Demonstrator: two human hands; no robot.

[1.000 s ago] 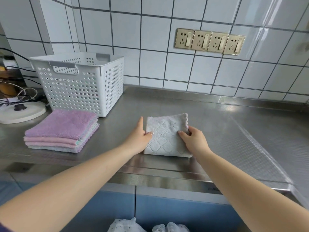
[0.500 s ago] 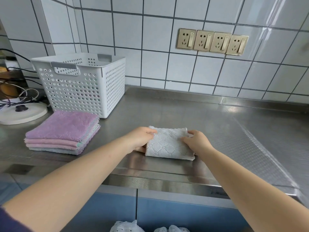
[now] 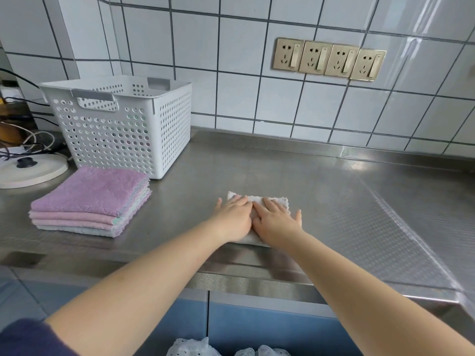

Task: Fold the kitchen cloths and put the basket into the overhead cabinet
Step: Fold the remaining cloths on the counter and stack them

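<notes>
- Left hand (image 3: 232,218), right hand (image 3: 276,222): flat, fingers spread, pressing white cloth (image 3: 272,200).
- Advice: smooth outward, square edges, then add to folded stack (image 3: 90,199).

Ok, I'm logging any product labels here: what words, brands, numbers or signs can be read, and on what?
None can be read.
Wall sockets: no legible marking.
White basket: no label in view.
Folded cloth stack: no tag visible.

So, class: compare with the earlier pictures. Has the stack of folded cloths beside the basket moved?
No. The stack of folded cloths lies at the same spot against the white basket's front corner; only the camera shifted.
</notes>
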